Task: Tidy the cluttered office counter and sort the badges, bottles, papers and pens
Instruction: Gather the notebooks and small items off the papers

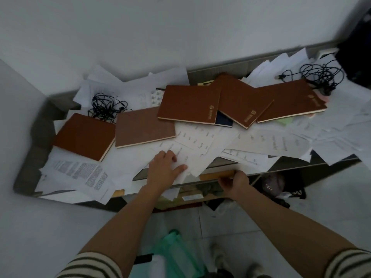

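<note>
Loose white papers cover the grey counter. Several brown notebooks lie across them, one at the left, one in the middle, one at the right. My left hand presses flat on the papers near the front edge, thumb around the edge of a sheet. My right hand is curled at the counter's front edge, fingers closed on a yellow-brown envelope that sticks out under the papers.
A black cable tangle lies at the back left, another at the back right. A dark blue booklet peeks from under the notebooks. Below the counter are bags, a green plastic bag and a dark basket. White walls enclose the counter.
</note>
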The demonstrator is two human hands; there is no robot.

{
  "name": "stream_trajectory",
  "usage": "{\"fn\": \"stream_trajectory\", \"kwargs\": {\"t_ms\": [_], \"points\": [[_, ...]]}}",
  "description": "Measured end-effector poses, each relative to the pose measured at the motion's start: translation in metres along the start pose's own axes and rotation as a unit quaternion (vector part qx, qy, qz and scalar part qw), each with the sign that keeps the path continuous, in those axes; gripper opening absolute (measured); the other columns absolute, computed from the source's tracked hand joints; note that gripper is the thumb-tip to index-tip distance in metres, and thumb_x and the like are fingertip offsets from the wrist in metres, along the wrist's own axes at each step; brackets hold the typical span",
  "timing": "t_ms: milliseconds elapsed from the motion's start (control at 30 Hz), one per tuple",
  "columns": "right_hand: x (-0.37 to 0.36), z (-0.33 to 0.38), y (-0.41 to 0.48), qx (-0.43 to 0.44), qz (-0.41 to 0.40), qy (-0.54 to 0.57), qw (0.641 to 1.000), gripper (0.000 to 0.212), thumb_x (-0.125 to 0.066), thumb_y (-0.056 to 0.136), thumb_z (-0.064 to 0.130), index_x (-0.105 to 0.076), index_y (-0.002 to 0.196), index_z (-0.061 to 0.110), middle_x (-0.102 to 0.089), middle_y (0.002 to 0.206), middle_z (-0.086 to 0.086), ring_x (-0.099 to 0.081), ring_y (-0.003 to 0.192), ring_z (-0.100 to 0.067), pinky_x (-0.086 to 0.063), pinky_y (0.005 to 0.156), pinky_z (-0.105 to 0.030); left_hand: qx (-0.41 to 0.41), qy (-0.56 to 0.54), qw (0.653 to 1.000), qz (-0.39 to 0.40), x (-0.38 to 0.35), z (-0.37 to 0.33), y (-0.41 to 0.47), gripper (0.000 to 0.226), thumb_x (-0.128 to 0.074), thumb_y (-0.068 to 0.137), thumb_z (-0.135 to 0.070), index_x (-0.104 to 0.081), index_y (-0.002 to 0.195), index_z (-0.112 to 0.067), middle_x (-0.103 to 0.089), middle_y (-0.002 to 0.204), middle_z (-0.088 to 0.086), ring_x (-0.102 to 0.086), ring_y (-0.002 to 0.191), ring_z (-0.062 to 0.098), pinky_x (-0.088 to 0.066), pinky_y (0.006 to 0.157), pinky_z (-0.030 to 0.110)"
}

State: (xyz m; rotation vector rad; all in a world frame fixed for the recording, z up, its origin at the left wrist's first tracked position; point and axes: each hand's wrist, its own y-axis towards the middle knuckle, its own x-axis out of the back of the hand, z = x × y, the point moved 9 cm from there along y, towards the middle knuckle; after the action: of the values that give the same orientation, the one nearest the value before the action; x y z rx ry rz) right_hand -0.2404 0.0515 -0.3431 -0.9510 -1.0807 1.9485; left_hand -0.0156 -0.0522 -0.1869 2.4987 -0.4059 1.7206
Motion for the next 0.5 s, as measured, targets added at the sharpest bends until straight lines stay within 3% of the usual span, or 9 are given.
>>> {"fn": "stream_trajectory", "kwargs": {"t_ms": [167, 333, 433, 500], "points": [[0.008, 0.008, -0.007, 0.024, -0.006, -0.056, 0.998, 0.03, -0.037, 0.1, 0.019, -0.047, 0.128, 0.013, -0.056, 0.114, -0.017, -0.06, 0.096, -0.034, -0.058, 0.073, -0.045, 0.013, 0.003, 1.0, -0.007, 0.002, -0.003, -0.005, 0.038, -0.057, 0.086, -0.056, -0.051, 0.103, -0.022, -0.047, 0.1, -0.002, -0.047, 0.093, 0.018, -0.045, 0.084, 0.037], [0.043, -0.013, -0.019, 0.02, -0.007, -0.102, 0.995, 0.033, -0.035, 0.102, 0.028, -0.048, 0.128, 0.013, -0.056, 0.111, -0.017, -0.059, 0.078, -0.029, -0.053, 0.048, -0.031, 0.027, -0.042, 0.998, -0.038, 0.002, -0.009, -0.033, 0.028, -0.06, 0.088, -0.038, -0.053, 0.107, -0.018, -0.051, 0.097, 0.001, -0.049, 0.091, 0.02, -0.045, 0.079, 0.037], [0.063, -0.022, -0.03, 0.019, 0.005, -0.103, 0.994, 0.024, -0.034, 0.104, 0.025, -0.047, 0.121, 0.014, -0.057, 0.101, -0.016, -0.057, 0.076, -0.028, -0.052, 0.052, -0.033, 0.004, -0.032, 0.999, -0.024, -0.013, -0.005, -0.073, 0.023, -0.057, 0.09, -0.036, -0.058, 0.1, -0.015, -0.054, 0.092, 0.001, -0.054, 0.085, 0.02, -0.047, 0.076, 0.038], [0.075, -0.027, -0.038, 0.023, 0.016, -0.105, 0.994, 0.019, -0.031, 0.104, 0.02, -0.046, 0.114, 0.014, -0.057, 0.092, -0.014, -0.057, 0.074, -0.027, -0.047, 0.058, -0.035, 0.013, -0.048, 0.999, -0.002, -0.029, 0.004, -0.104, 0.038, -0.045, 0.09, -0.048, -0.063, 0.093, -0.015, -0.057, 0.086, 0.001, -0.056, 0.082, 0.02, -0.047, 0.072, 0.036]]}}
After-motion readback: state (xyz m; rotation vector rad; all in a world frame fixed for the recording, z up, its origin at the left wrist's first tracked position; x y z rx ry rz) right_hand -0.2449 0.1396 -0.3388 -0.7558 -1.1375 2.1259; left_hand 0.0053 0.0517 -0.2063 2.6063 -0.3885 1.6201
